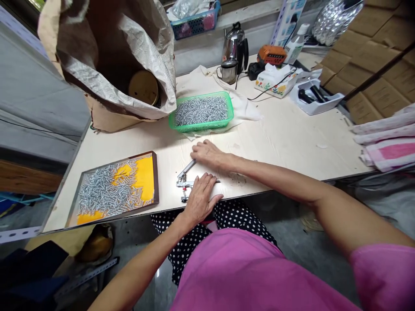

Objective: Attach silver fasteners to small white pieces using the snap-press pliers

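A small metal lever tool (186, 184) with a coil spring and a raised arm stands at the near edge of the table. My right hand (209, 154) has its fingers curled over the upper end of that arm. Lower down, my left hand (201, 195) lies across the tool's right side, fingers stretched and thumb apart; what is under the palm is hidden. A dark pointed tip shows just beyond its fingertips. To the left is a shallow tray (156, 179) with a yellow bottom and many small silvery metal pins (110, 190). Behind my hands, a green plastic basket (231, 110) holds similar pins.
A large open paper sack (110, 116) with a round container inside stands at the back left. Farther back are a metal kettle (232, 43), a cup (228, 72), an orange battery pack (271, 55), a tissue box (274, 84) and a white tray (316, 106). Cardboard boxes (372, 65) stand right.
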Motion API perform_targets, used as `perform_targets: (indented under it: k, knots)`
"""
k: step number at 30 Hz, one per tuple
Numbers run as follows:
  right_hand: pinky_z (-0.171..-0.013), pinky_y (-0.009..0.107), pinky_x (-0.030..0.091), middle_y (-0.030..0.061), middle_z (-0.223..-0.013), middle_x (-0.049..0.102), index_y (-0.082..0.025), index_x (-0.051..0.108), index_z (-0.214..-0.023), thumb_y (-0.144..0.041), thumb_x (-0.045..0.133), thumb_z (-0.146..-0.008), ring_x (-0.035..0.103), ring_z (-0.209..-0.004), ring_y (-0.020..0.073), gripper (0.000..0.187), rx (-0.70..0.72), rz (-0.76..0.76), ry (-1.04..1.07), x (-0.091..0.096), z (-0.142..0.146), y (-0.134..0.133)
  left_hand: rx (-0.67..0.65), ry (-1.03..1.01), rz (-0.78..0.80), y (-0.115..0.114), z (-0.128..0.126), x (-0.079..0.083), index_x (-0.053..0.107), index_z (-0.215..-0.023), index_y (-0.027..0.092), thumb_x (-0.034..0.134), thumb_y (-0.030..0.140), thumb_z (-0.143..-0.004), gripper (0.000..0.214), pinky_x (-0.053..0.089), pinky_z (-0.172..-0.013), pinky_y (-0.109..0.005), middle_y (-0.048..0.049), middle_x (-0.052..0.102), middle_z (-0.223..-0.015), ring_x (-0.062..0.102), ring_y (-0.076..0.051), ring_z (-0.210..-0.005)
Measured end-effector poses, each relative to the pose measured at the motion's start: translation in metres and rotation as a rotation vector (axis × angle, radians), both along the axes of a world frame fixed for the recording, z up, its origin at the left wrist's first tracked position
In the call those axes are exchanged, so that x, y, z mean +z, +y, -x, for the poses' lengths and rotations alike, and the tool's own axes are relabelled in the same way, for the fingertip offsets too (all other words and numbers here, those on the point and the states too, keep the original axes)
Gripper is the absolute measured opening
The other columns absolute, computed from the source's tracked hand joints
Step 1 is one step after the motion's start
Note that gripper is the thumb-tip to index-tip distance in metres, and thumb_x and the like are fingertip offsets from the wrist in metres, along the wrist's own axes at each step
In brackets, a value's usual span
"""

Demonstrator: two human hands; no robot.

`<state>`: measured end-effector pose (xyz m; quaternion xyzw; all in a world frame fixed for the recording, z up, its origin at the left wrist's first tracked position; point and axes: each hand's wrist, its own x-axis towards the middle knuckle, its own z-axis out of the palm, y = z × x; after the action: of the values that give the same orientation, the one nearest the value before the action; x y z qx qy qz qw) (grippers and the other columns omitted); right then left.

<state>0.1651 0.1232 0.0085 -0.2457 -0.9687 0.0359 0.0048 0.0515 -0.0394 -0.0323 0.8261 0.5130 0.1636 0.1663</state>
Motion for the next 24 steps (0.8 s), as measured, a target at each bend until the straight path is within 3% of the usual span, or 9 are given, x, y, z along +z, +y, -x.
perform_targets:
  k: [3,5,10,13,17,20,22,24]
  knots:
    - [-0.079,0.036,0.030,0.0069,-0.116,0.064,-0.027,0.072,-0.103,-0.028,0.057,-0.100,0.048,-0.107,0.0246,0.016,0.323,0.011,0.049,0.002,0.019,-0.031,0.019,0.005,0.035,-0.001,0.000,-0.004,0.052,-0.141,0.016,0.049,0.048,-0.101,0.052,0.040,-0.115,-0.059,-0.0204,0.060,-0.141,0.052,-0.036,-0.137]
    - [-0.079,0.037,0.031,0.0056,-0.118,0.063,-0.028,0.074,-0.095,-0.030,0.061,-0.097,0.047,-0.109,0.0251,0.014,0.467,0.019,0.063,0.000,0.033,-0.046,0.044,0.025,0.066,-0.003,0.000,-0.007,0.056,-0.136,0.014,0.050,0.051,-0.100,0.052,0.045,-0.110,-0.058,-0.0207,0.066,-0.132,0.058,-0.039,-0.130]
    - [-0.079,0.039,0.033,0.0061,-0.110,0.065,-0.025,0.073,-0.082,-0.024,0.062,-0.094,0.048,-0.108,0.0263,0.016,0.572,-0.058,0.044,-0.009,0.059,-0.057,0.042,0.006,0.103,-0.007,0.001,-0.009,0.054,-0.141,0.019,0.051,0.050,-0.100,0.052,0.046,-0.110,-0.054,-0.0159,0.067,-0.133,0.058,-0.037,-0.131]
    - [-0.080,0.037,0.034,0.0055,-0.101,0.067,-0.022,0.069,-0.081,-0.021,0.062,-0.094,0.051,-0.102,0.0237,0.014,0.614,-0.015,0.071,-0.010,0.070,-0.060,0.026,-0.029,0.128,-0.007,-0.001,-0.008,0.052,-0.144,0.022,0.052,0.050,-0.099,0.053,0.047,-0.110,-0.051,-0.0134,0.066,-0.136,0.057,-0.036,-0.132]
    - [-0.079,0.033,0.037,0.0046,-0.094,0.068,-0.019,0.065,-0.093,-0.017,0.054,-0.097,0.053,-0.088,0.0187,0.012,0.424,0.146,0.285,0.004,0.077,-0.054,-0.032,-0.053,0.117,0.002,-0.003,0.000,0.050,-0.145,0.022,0.056,0.048,-0.098,0.054,0.049,-0.109,-0.049,-0.0129,0.064,-0.137,0.058,-0.033,-0.131]
    - [-0.077,0.030,0.039,0.0063,-0.093,0.066,-0.017,0.062,-0.097,-0.016,0.048,-0.096,0.053,-0.083,0.0177,0.014,0.178,0.129,0.543,0.032,0.066,-0.023,-0.039,-0.049,-0.026,0.012,0.017,0.014,0.056,-0.138,0.022,0.054,0.042,-0.100,0.043,0.049,-0.108,-0.048,-0.0137,0.064,-0.137,0.058,-0.030,-0.129]
    - [-0.076,0.030,0.041,0.0075,-0.093,0.064,-0.016,0.061,-0.098,-0.016,0.045,-0.096,0.054,-0.081,0.0176,0.016,-0.005,0.068,0.667,0.053,0.049,0.009,0.109,-0.018,-0.165,0.019,0.049,0.025,0.065,-0.126,0.021,0.048,0.032,-0.102,0.032,0.051,-0.104,-0.046,-0.0138,0.067,-0.127,0.061,-0.028,-0.121]
    - [-0.076,0.032,0.042,0.0088,-0.095,0.064,-0.015,0.061,-0.100,-0.017,0.044,-0.097,0.055,-0.082,0.0189,0.018,-0.184,-0.019,0.702,0.069,0.027,0.043,0.362,0.063,-0.257,0.027,0.094,0.036,0.071,-0.112,0.020,0.042,0.023,-0.102,0.031,0.053,-0.094,-0.043,-0.0125,0.071,-0.110,0.063,-0.026,-0.105]
